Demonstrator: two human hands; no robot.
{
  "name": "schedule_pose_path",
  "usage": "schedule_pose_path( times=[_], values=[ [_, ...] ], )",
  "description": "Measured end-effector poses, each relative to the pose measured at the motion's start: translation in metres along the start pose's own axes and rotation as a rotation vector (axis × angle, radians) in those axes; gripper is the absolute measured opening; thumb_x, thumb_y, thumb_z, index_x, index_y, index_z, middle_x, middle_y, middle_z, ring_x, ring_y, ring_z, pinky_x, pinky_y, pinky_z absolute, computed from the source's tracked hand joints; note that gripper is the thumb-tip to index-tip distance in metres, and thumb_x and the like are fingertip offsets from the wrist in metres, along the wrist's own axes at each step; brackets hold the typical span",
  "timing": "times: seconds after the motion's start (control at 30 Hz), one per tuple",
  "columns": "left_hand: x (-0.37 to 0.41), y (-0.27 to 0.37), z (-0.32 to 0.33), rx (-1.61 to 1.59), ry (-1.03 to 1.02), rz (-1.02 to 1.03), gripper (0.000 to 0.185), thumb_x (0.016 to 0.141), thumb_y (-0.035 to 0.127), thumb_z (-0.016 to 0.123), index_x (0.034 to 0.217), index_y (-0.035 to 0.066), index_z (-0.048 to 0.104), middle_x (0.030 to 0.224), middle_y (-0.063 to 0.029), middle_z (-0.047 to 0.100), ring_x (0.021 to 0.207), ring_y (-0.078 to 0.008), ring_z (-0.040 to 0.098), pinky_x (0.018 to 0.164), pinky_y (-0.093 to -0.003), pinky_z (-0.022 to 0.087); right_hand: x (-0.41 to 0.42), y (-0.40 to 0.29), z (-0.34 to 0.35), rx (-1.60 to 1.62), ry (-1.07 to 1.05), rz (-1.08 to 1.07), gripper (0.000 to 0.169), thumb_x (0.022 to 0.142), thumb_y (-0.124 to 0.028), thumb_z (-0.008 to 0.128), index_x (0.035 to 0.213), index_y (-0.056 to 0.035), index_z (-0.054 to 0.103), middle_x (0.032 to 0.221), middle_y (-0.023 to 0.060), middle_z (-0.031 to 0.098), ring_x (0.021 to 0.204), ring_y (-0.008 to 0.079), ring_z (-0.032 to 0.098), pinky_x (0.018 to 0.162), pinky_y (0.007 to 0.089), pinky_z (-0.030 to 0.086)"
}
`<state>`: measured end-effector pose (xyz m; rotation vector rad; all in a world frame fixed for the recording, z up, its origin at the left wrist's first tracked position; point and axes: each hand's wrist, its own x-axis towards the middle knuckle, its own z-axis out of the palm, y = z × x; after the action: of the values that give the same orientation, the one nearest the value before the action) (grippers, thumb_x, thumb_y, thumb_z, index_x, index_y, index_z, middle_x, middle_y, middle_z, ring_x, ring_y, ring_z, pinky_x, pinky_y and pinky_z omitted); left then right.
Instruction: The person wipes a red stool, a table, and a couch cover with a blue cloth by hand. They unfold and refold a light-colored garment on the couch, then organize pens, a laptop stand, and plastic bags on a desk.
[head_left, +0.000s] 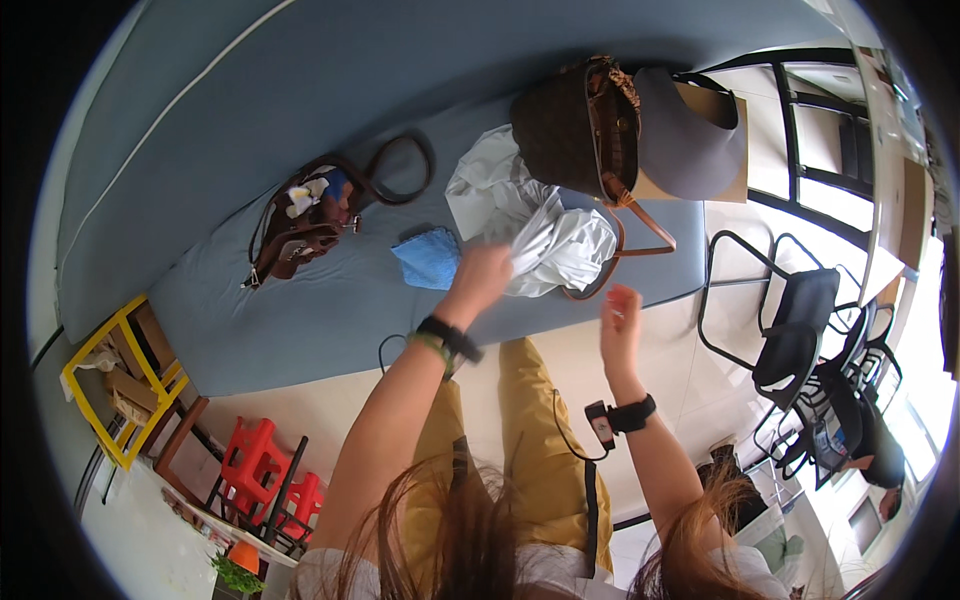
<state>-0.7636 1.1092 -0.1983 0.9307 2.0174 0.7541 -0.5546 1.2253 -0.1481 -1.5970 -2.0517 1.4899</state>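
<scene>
My left hand (484, 277) is closed on an edge of a crumpled white cloth (555, 240), which lies bunched on a blue-grey sofa (315, 337). Just left of that hand lies a folded light blue cloth (427, 257). My right hand (621, 307) is raised to the right of the white cloth, near the sofa's front edge, with its fingers curled; whether it holds anything is unclear. A dark brown handbag (562, 127) with tan handles rests against the white cloth's upper right. Further left an unzipped brown shoulder bag (307, 232) shows several items inside.
A grey visor-like piece (690, 142) lies on a cardboard sheet at the sofa's right end. Black chairs (799, 322) stand to the right, and a person is at far right. Red plastic stools (251, 461) and a yellow frame (82, 382) are at lower left.
</scene>
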Motion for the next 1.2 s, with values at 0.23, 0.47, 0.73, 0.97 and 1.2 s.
schedule_pose_path(
  times=[0.23, 0.47, 0.73, 0.97, 1.2],
  values=[
    [-0.143, 0.069, -0.039, -0.172, -0.097, 0.301, 0.013, 0.071, 0.004, 0.050, 0.083, 0.000, 0.054, 0.085, -0.0160, 0.050, 0.085, -0.0341, 0.049, 0.075, -0.0420, 0.040, -0.037, -0.061, 0.049, 0.581, -0.369, 0.465, 0.025, 0.087, -0.011, 0.051, 0.111, -0.0037, 0.052, 0.106, 0.0117, 0.055, 0.098, 0.0191, 0.054, 0.084, 0.0318, 0.045],
    [-0.242, 0.121, -0.090, -0.307, -0.243, 0.658, 0.012, 0.074, 0.011, 0.055, 0.081, 0.002, 0.053, 0.083, -0.0107, 0.051, 0.080, -0.0292, 0.051, 0.072, -0.0379, 0.042, -0.071, -0.112, 0.045, 0.716, -0.401, 0.579, 0.033, 0.082, -0.001, 0.040, 0.111, 0.0044, 0.054, 0.094, 0.0126, 0.062, 0.083, 0.0185, 0.061, 0.074, 0.0270, 0.050],
    [-0.298, 0.089, -0.179, -0.167, -0.129, 0.395, 0.026, 0.080, 0.024, 0.060, 0.096, 0.004, 0.057, 0.093, -0.0146, 0.058, 0.090, -0.0314, 0.055, 0.081, -0.0404, 0.042, -0.196, -0.255, -0.071, 0.250, -0.135, 0.180, 0.037, 0.082, -0.006, 0.039, 0.113, 0.0031, 0.054, 0.097, 0.0037, 0.059, 0.087, 0.0099, 0.052, 0.076, 0.0216, 0.042],
    [-0.249, 0.061, -0.167, -0.221, 0.131, 0.073, 0.058, 0.078, 0.032, 0.065, 0.120, 0.000, 0.042, 0.116, -0.0192, 0.049, 0.107, -0.0313, 0.049, 0.089, -0.0375, 0.041, -0.294, -0.392, -0.140, 0.320, -0.102, -0.317, 0.028, 0.080, -0.005, 0.041, 0.099, 0.0041, 0.059, 0.089, 0.0045, 0.061, 0.079, 0.0095, 0.055, 0.072, 0.0204, 0.043],
    [-0.253, 0.106, -0.135, -1.147, -0.434, -0.265, 0.056, 0.080, 0.024, 0.062, 0.127, 0.001, 0.041, 0.128, -0.0107, 0.044, 0.118, -0.0226, 0.042, 0.096, -0.0362, 0.037, -0.373, -0.414, -0.211, -0.064, 0.425, -0.740, 0.028, 0.080, -0.010, 0.054, 0.104, 0.0042, 0.053, 0.105, 0.0125, 0.055, 0.094, 0.0186, 0.055, 0.082, 0.0283, 0.043]
  ],
)
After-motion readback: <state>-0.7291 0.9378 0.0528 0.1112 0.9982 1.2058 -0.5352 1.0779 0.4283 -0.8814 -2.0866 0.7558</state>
